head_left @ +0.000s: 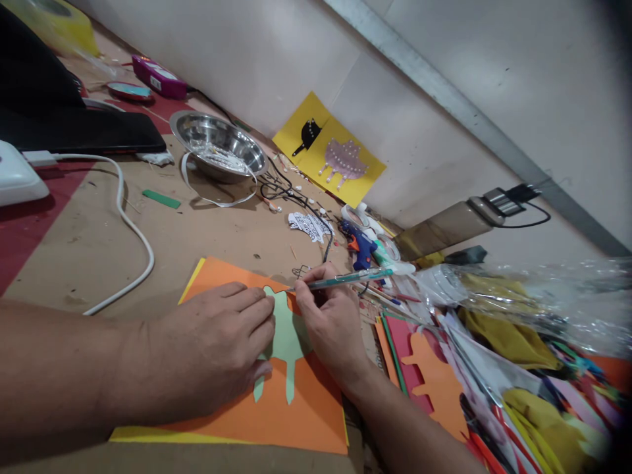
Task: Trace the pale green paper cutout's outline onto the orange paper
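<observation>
A light green paper cutout [284, 339] with narrow strips at its lower side lies on an orange sheet [301, 421], which rests over a yellow sheet [148, 435]. My left hand [222, 336] lies flat across the cutout's left part, fingers stretched out and covering some of it. In my right hand [330, 316] is a slim clear pen [345, 278], pinched near its tip and slanting up to the right. The pen's tip meets the upper edge of the cutout. Part of the cutout's right side is hidden behind my right hand.
A steel bowl [222, 148] stands at the back, left of a yellow card [363, 191] with decorated shapes. Beyond my right hand are a blue glue gun [363, 247], a bottle [444, 227] and an orange cutout [434, 375]. A white cable [143, 243] crosses the left side.
</observation>
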Demonstrator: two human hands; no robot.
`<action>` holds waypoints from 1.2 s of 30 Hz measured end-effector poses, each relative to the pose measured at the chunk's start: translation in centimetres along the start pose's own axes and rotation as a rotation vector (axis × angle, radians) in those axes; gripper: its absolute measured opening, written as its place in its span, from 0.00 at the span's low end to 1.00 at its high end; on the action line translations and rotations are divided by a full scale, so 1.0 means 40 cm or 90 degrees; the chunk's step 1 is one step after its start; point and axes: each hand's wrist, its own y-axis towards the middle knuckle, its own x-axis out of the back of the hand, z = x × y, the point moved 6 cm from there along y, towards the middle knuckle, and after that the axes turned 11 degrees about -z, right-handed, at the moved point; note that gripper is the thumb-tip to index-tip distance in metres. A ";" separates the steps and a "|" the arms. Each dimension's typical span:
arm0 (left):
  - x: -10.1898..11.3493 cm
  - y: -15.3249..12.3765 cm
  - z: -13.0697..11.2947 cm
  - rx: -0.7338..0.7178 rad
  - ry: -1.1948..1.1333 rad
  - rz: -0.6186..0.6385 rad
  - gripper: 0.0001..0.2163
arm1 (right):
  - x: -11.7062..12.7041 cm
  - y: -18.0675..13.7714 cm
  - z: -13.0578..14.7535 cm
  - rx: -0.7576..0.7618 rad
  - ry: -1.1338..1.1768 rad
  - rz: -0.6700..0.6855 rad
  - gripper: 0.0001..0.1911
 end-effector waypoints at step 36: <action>-0.003 -0.004 -0.001 -0.012 0.020 -0.016 0.09 | 0.004 0.002 0.002 -0.008 0.013 -0.006 0.08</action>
